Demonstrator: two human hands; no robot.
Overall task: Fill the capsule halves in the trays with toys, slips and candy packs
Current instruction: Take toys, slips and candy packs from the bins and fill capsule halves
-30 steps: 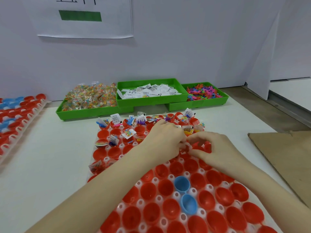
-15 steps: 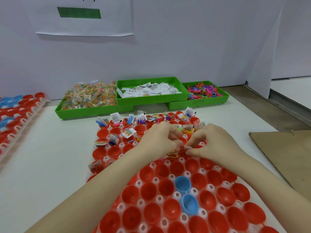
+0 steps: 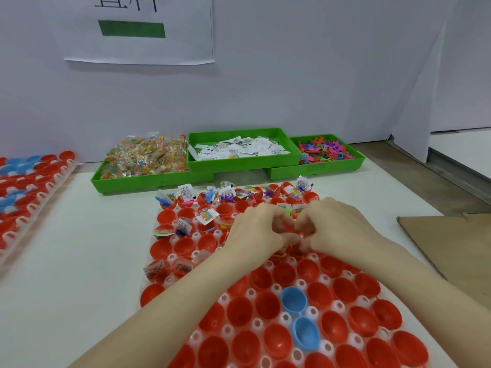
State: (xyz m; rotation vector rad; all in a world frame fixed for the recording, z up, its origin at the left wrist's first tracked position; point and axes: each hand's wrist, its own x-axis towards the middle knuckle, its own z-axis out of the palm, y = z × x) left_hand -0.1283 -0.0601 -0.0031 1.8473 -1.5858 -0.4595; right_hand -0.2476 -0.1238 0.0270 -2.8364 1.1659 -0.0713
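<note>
Nearest, empty red capsule halves (image 3: pixel 240 313) sit cup-up in the tray (image 3: pixel 285 318), ready for filling. Mid-tray, left hand (image 3: pixel 252 231) and right hand (image 3: pixel 337 227) meet, fingertips jointly pinching a small orange toy (image 3: pixel 288 226), probably separating pieces. Beyond, green supply bins (image 3: pixel 240 166) stay within reach.

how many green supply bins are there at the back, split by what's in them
candy pack bin: 1
paper slip bin: 1
plastic toy bin: 1
total: 3 green bins
</note>
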